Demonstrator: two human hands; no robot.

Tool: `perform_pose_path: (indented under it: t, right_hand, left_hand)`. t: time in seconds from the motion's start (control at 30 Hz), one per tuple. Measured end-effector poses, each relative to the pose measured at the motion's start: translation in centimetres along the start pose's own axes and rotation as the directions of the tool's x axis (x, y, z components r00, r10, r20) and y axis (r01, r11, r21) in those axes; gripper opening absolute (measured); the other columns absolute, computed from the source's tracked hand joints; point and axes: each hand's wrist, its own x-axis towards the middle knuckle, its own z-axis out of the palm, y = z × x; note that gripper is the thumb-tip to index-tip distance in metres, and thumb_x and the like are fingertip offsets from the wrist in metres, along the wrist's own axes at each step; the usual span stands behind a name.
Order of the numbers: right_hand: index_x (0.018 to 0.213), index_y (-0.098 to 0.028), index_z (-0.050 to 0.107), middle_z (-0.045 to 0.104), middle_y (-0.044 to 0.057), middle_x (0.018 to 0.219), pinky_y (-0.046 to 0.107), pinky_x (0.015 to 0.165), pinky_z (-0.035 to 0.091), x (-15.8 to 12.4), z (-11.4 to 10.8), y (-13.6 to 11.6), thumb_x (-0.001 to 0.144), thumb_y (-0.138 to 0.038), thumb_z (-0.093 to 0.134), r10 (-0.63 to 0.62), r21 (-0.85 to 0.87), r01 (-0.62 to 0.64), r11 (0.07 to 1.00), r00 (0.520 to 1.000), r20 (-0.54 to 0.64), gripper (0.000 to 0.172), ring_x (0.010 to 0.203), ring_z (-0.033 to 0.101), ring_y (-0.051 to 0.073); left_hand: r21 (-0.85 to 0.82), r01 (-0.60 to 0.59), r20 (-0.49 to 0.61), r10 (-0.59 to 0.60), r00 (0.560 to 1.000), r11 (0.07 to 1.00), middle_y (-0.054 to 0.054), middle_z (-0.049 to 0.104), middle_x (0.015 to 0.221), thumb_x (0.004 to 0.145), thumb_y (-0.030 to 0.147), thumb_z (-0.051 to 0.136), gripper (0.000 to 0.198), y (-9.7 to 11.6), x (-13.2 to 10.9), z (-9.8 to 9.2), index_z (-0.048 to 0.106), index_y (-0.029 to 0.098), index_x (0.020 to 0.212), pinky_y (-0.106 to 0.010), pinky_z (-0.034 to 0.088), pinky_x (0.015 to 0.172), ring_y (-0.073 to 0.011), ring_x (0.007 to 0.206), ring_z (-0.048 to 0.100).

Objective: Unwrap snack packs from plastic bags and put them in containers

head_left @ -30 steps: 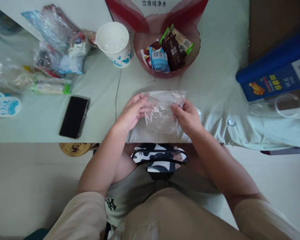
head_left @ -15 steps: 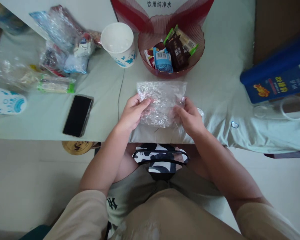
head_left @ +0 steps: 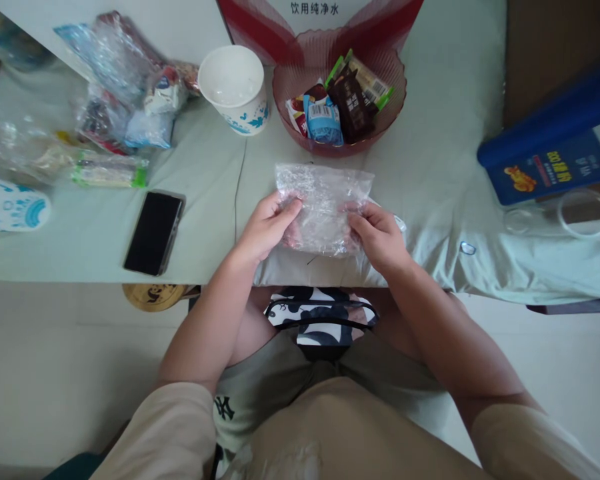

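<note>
While both hands work just inside the near edge of the table [head_left: 205, 207], about midway along the part in view, they stretch a crinkled clear plastic bag [head_left: 325, 203] nearly flat between them. The left hand [head_left: 267, 227] is closed in a pinch on the bag's left side, thumb on top and fingers underneath; the right hand [head_left: 380, 233] grips the right side in the same way. Whether the bag touches the cloth below cannot be told.

Beyond the bag, toward the far edge, sits a ribbed pink bowl [head_left: 300, 60] holding several wrapped snacks [head_left: 350, 100], with a red-and-white box [head_left: 315, 17] behind it. Just left of the bowl stands a white paper cup [head_left: 243, 107] with blue print. A black phone [head_left: 154, 233] lies near the near edge, left of the left hand, and clear-wrapped packets [head_left: 120, 67] are heaped toward the far left corner. Off to the right, a transparent plastic cup [head_left: 545, 221] lies on its side by a blue package [head_left: 540, 173].
</note>
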Motion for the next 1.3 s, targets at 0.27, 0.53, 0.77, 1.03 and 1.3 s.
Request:
perform_pose_path:
  t: [0.27, 0.53, 0.77, 1.03, 1.3]
  right_hand:
    - [0.089, -0.027, 0.059, 0.05, -0.008, 0.059, 0.025, 0.047, 0.038, 0.0, -0.1, -0.4, 0.078, -0.042, 0.074, -0.101, 0.202, 0.116, 0.973, 0.991, -0.085, 0.024, 0.049, 0.045, 0.01]
    - [0.097, -0.027, 0.055, 0.052, -0.008, 0.066, 0.026, 0.052, 0.044, 0.0, -0.3, 0.1, 0.078, -0.033, 0.08, -0.212, 0.288, 0.193, 0.938, 0.976, 0.039, 0.032, 0.052, 0.049, 0.01]
    - [0.117, -0.028, 0.052, 0.055, -0.008, 0.07, 0.028, 0.057, 0.048, 0.1, -0.3, 0.4, 0.082, -0.047, 0.079, -0.06, 0.195, 0.052, 0.979, 0.997, 0.038, 0.048, 0.057, 0.056, 0.011]
    - [0.112, -0.029, 0.05, 0.061, -0.006, 0.079, 0.029, 0.056, 0.047, 0.7, -0.8, 0.6, 0.069, -0.023, 0.072, -0.06, 0.157, 0.07, 0.985, 0.996, -0.067, 0.049, 0.055, 0.051, 0.011]
    - [0.113, -0.029, 0.053, 0.061, -0.001, 0.084, 0.031, 0.058, 0.053, 0.8, -1.2, 1.0, 0.094, -0.064, 0.056, -0.018, 0.201, 0.03, 0.979, 0.998, -0.06, 0.04, 0.063, 0.063, 0.016]
  left_hand:
    - [-0.258, -0.009, 0.016, 0.014, 1.0, 0.966, 0.009, 0.051, 0.052, 0.071, 0.027, 0.083, 0.025, 1.7, -0.6, 0.0, 0.066, 0.021, 0.088, -0.017, 0.042, 0.036, -0.0081, 0.04, 0.053]
    - [-0.337, -0.051, 0.016, 0.06, 0.998, 0.94, 0.006, 0.061, 0.061, 0.068, 0.023, 0.079, 0.019, 2.2, -0.4, 0.1, 0.063, 0.019, 0.078, -0.015, 0.045, 0.039, -0.0073, 0.045, 0.059]
    - [-0.264, -0.13, -0.036, 0.125, 0.992, 0.956, 0.005, 0.06, 0.063, 0.071, 0.023, 0.075, 0.011, 1.5, 0.0, 0.0, 0.065, 0.019, 0.074, -0.018, 0.048, 0.041, -0.0068, 0.043, 0.056]
    - [-0.16, -0.209, -0.102, 0.195, 0.976, 0.965, 0.004, 0.052, 0.054, 0.073, 0.025, 0.065, 0.005, 1.0, 0.4, -0.3, 0.066, 0.021, 0.07, -0.021, 0.043, 0.039, -0.0082, 0.04, 0.048]
    - [-0.101, -0.273, -0.064, 0.268, 0.961, 0.957, -0.003, 0.061, 0.064, 0.085, 0.05, 0.057, 0.035, 0.6, 0.7, -0.6, 0.068, 0.02, 0.071, -0.025, 0.043, 0.046, -0.0129, 0.052, 0.054]
